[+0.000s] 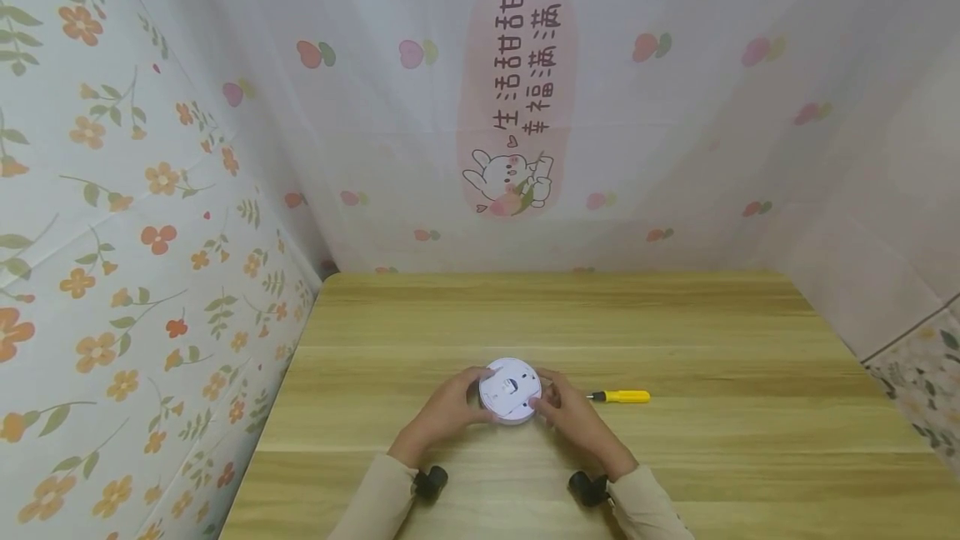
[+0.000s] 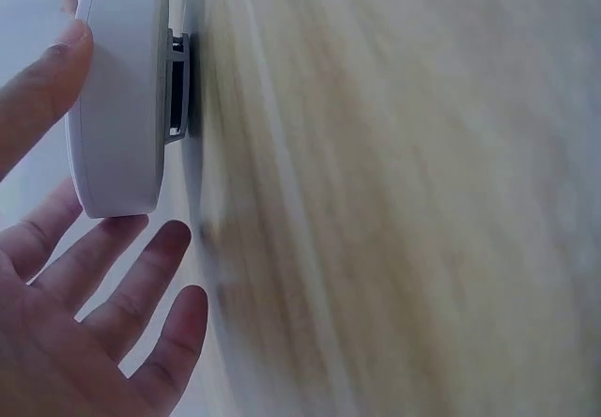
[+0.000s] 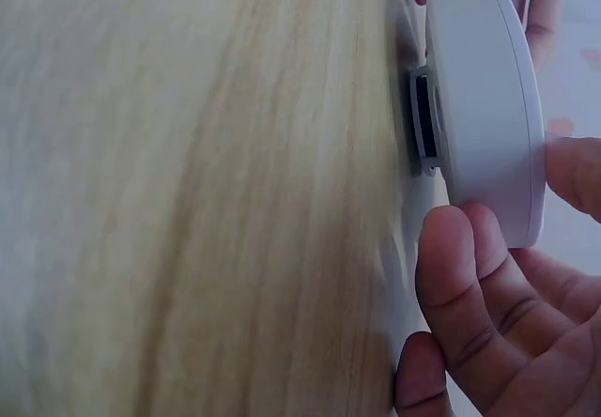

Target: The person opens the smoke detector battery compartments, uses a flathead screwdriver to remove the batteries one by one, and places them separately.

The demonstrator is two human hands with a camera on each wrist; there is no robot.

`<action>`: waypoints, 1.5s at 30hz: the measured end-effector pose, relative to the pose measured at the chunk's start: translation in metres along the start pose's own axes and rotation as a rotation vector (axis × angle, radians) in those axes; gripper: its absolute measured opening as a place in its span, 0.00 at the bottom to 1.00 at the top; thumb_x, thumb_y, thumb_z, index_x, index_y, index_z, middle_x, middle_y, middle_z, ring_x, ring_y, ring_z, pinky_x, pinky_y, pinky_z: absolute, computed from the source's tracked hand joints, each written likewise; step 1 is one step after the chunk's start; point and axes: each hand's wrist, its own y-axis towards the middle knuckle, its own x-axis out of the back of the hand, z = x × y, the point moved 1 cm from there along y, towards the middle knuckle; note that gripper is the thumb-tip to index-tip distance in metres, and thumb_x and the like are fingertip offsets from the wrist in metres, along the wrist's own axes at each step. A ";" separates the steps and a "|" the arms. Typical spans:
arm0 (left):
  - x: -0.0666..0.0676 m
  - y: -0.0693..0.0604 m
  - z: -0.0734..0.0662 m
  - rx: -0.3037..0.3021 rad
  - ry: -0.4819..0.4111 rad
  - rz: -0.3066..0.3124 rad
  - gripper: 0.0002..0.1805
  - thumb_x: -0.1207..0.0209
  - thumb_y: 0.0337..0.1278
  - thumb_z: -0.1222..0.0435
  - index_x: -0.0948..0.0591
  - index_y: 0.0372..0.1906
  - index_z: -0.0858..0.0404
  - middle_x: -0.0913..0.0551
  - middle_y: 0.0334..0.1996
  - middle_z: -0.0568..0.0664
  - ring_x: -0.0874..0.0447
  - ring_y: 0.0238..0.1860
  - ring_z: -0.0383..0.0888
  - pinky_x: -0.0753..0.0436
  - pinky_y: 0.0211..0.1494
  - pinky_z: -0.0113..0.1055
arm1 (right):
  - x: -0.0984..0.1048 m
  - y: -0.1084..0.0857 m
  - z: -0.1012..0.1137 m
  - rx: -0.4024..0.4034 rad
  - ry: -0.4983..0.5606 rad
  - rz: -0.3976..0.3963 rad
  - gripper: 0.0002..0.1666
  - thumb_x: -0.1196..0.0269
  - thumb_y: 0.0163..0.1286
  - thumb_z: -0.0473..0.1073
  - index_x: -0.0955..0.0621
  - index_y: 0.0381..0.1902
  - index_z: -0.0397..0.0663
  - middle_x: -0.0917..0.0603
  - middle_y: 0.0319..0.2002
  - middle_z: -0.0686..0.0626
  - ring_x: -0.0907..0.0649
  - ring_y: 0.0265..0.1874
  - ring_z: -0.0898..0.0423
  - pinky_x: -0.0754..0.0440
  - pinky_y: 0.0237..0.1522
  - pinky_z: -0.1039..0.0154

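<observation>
A round white smoke detector [image 1: 504,400] is held between both hands over the table, its flat back with a small label facing up. The left hand [image 1: 450,400] holds its left side, with the thumb on the upper rim and fingers at the edge. On the other side, the right hand [image 1: 576,417] grips the rim, thumb on top and fingertips against the side wall. Both wrist views show the smoke detector [image 2: 120,98] from the side, its slotted vent facing the tabletop. Just right of the right hand lies a screwdriver [image 1: 626,397] with a yellow and black handle.
The wood-grain table [image 1: 390,319] stretches around the hands. A printed curtain [image 1: 375,148] hangs behind its far edge, and a flowered cloth [image 1: 135,273] hangs along the left. Black wrist cameras [image 1: 431,483] sit on both wrists.
</observation>
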 end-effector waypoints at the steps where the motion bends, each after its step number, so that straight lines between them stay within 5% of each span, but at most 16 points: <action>1: 0.000 0.000 0.000 -0.002 0.001 0.000 0.37 0.28 0.44 0.57 0.26 0.63 0.61 0.26 0.65 0.55 0.33 0.70 0.54 0.36 0.72 0.52 | 0.000 0.000 0.000 -0.005 -0.006 0.003 0.30 0.36 0.66 0.40 0.29 0.64 0.41 0.23 0.29 0.50 0.27 0.19 0.62 0.29 0.19 0.70; 12: -0.001 0.001 -0.001 -0.037 0.022 -0.022 0.28 0.28 0.43 0.60 0.21 0.53 0.61 0.22 0.61 0.56 0.29 0.66 0.56 0.33 0.70 0.52 | -0.003 0.002 -0.002 -0.032 -0.066 -0.060 0.17 0.38 0.67 0.40 0.23 0.53 0.40 0.23 0.24 0.53 0.30 0.19 0.63 0.31 0.20 0.71; 21: 0.000 0.002 -0.002 -0.028 0.032 -0.018 0.28 0.28 0.44 0.61 0.21 0.54 0.61 0.23 0.62 0.56 0.30 0.67 0.56 0.33 0.71 0.52 | -0.003 0.003 0.000 -0.037 -0.070 -0.080 0.17 0.38 0.67 0.39 0.24 0.53 0.40 0.22 0.23 0.53 0.29 0.20 0.62 0.31 0.21 0.70; 33: 0.003 -0.001 0.000 0.026 -0.110 0.045 0.44 0.29 0.47 0.59 0.37 0.70 0.59 0.27 0.66 0.57 0.31 0.68 0.53 0.36 0.72 0.52 | -0.005 -0.001 0.004 -0.054 -0.012 -0.069 0.25 0.39 0.67 0.37 0.29 0.61 0.37 0.23 0.26 0.49 0.26 0.20 0.60 0.29 0.20 0.70; 39: 0.002 -0.001 0.000 0.039 -0.100 0.063 0.49 0.28 0.44 0.57 0.39 0.73 0.60 0.30 0.68 0.56 0.34 0.70 0.53 0.38 0.73 0.53 | -0.005 -0.003 0.002 -0.049 0.006 -0.047 0.27 0.38 0.67 0.37 0.30 0.62 0.37 0.20 0.29 0.48 0.25 0.21 0.59 0.26 0.21 0.69; 45: -0.001 0.002 0.002 0.042 -0.050 0.068 0.53 0.26 0.41 0.54 0.41 0.74 0.58 0.37 0.73 0.56 0.41 0.74 0.54 0.40 0.75 0.52 | 0.000 -0.003 0.005 -0.036 -0.044 -0.053 0.29 0.35 0.65 0.41 0.28 0.61 0.39 0.20 0.37 0.47 0.22 0.33 0.58 0.21 0.36 0.65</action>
